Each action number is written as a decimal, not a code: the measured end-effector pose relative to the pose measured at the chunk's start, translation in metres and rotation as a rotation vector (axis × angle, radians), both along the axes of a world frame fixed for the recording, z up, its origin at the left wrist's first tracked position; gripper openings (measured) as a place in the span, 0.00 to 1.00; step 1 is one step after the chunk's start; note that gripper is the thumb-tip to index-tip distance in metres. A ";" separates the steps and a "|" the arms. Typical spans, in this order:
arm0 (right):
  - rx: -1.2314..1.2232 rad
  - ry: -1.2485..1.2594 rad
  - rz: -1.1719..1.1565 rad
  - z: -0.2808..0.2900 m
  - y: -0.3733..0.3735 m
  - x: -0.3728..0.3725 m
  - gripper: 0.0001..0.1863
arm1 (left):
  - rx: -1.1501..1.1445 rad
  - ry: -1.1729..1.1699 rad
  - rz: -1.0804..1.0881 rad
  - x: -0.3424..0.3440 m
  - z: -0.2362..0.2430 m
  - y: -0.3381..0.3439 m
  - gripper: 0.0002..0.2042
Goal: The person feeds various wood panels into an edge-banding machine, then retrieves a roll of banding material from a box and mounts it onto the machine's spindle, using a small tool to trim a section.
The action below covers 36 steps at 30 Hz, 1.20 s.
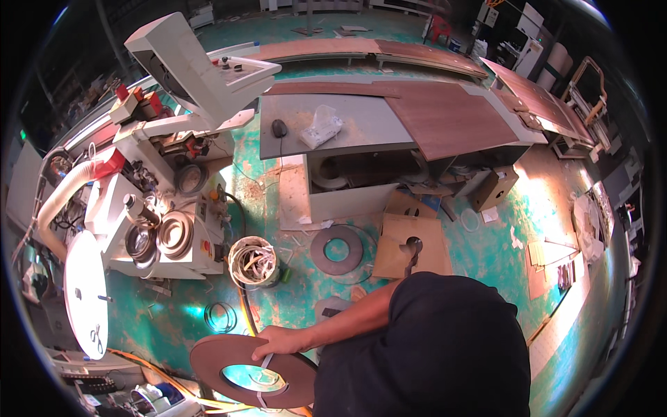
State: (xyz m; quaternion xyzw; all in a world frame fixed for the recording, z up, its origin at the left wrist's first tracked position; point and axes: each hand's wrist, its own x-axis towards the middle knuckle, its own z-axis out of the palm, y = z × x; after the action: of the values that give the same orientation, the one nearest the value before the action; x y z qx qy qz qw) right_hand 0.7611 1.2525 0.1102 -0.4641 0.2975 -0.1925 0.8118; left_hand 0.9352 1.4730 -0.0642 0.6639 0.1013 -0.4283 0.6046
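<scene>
My right hand (pixel 278 341) reaches across to the lower left, its fingers closed on the upper edge of a large flat roll of brown edge banding (pixel 210 361). Pale straps cross the ring of the roll near my fingers and at its lower side. The roll is tilted, and the floor with hoses shows through its round opening. My dark sleeve and body hide part of its right edge. No part of my left hand is in view.
A bucket of scraps (pixel 253 263) stands beyond the roll, near another dark roll (pixel 337 250) on the green floor. Cardboard (pixel 389 250) lies beside it. On the left are a machine (pixel 201 236) and a white disc (pixel 85 292). A workbench (pixel 375 115) holds brown panels.
</scene>
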 end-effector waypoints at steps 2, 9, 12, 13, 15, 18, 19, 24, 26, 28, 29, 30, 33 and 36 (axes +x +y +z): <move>-0.073 0.054 -0.094 -0.012 -0.010 -0.008 0.19 | 0.081 0.015 -0.079 0.004 -0.027 -0.004 0.33; -0.079 0.184 -0.342 0.011 -0.039 -0.075 0.21 | 0.459 -0.268 -0.222 0.076 -0.113 0.038 0.25; 0.032 0.225 -0.536 -0.001 -0.054 -0.129 0.23 | 0.199 -0.949 -0.355 0.032 0.001 -0.084 0.15; 0.059 0.203 -0.578 -0.009 -0.058 -0.139 0.22 | 0.027 -0.947 -0.542 -0.002 0.067 -0.127 0.14; 0.100 0.180 -0.627 -0.020 -0.062 -0.158 0.22 | -0.237 -0.775 -0.969 -0.085 0.156 -0.198 0.21; 0.110 0.192 -0.617 -0.024 -0.072 -0.188 0.28 | 0.135 -0.558 -1.504 -0.151 0.125 -0.237 0.42; 0.100 0.226 -0.605 -0.027 -0.078 -0.197 0.32 | 0.176 -0.614 -1.486 -0.159 0.115 -0.243 0.44; 0.310 0.034 -0.285 -0.105 -0.090 -0.282 0.54 | -0.129 -0.287 -1.645 -0.135 0.052 -0.246 0.21; -0.019 0.552 -0.119 -0.192 -0.073 -0.303 0.50 | -0.049 -0.295 -1.751 -0.133 0.034 -0.251 0.20; -0.176 0.999 0.067 -0.245 -0.021 -0.310 0.46 | 0.058 -0.275 -1.755 -0.135 0.014 -0.240 0.20; -0.138 0.924 0.266 -0.261 0.003 -0.316 0.45 | 0.094 -0.266 -1.753 -0.140 0.006 -0.233 0.19; -0.008 0.925 0.051 -0.304 0.032 -0.313 0.43 | 0.127 -0.249 -1.768 -0.147 0.001 -0.226 0.19; 0.046 0.778 -0.224 -0.392 0.081 -0.308 0.38 | 0.154 -0.251 -1.870 -0.168 -0.023 -0.236 0.18; -0.043 0.721 -0.607 -0.448 0.164 -0.283 0.33 | 0.160 -0.239 -1.878 -0.172 -0.027 -0.220 0.17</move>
State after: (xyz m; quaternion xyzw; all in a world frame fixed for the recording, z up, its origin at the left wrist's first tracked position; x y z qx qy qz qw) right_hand 0.4782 1.4163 -0.3376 -0.4103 0.6786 -0.2537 0.5539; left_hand 0.7631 1.2532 -0.0910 0.5531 -0.5073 -0.6603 -0.0278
